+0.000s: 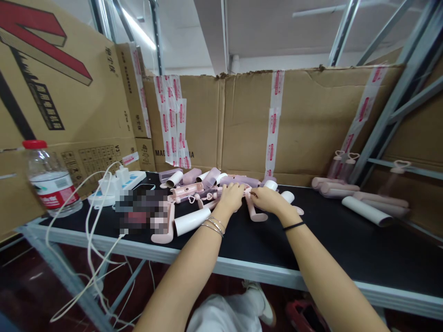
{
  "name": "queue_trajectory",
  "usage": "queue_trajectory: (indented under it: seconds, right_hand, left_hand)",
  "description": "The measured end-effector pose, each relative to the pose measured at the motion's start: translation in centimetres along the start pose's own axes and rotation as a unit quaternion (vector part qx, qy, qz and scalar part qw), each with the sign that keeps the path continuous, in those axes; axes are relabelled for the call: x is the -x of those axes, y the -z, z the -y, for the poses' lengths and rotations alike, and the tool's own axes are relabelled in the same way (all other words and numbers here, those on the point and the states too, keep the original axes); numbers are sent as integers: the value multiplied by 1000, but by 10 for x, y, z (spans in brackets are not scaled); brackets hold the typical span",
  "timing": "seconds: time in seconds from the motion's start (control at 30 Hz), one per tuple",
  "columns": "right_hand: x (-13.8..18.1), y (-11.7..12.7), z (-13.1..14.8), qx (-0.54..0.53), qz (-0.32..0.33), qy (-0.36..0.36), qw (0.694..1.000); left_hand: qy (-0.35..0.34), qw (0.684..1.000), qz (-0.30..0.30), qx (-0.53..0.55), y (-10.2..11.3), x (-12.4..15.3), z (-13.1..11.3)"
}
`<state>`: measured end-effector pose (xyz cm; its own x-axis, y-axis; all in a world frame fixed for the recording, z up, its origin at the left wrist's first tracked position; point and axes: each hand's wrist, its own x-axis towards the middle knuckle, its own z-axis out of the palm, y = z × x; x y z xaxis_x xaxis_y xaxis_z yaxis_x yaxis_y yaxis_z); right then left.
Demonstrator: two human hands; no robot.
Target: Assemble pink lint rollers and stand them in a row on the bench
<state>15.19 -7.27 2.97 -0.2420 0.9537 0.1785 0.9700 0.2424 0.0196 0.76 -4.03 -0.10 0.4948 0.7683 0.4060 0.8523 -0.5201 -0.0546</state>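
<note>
Both my hands meet over a pile of pink lint-roller parts (194, 189) in the middle of the black table (339, 249). My left hand (231, 196) has its fingers curled down onto a pink handle piece. My right hand (267, 198) is closed in a pinch on a pink handle (255, 213) whose hooked end hangs toward me. A white roll (192, 220) lies just left of my left wrist, beside another pink handle (165, 233). What sits inside my left fingers is hidden.
A water bottle with a red cap (50, 180) stands at the table's left end, next to a white power strip (129, 179) with trailing cables. Finished pink and white rollers (367, 205) lie at the right. Taped cardboard walls (304, 124) close the back.
</note>
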Motion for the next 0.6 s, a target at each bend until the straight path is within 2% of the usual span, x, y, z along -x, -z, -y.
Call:
queue_trajectory:
  seconds: [0.27, 0.6]
  right_hand:
    - [-1, -1, -1, -2, -15, 7, 1000]
    - [-1, 2, -2, -9, -12, 12, 1000]
  left_hand:
    - [-10, 1000, 0, -4, 0, 1, 1]
    - [-46, 997, 60, -21, 3, 0, 0]
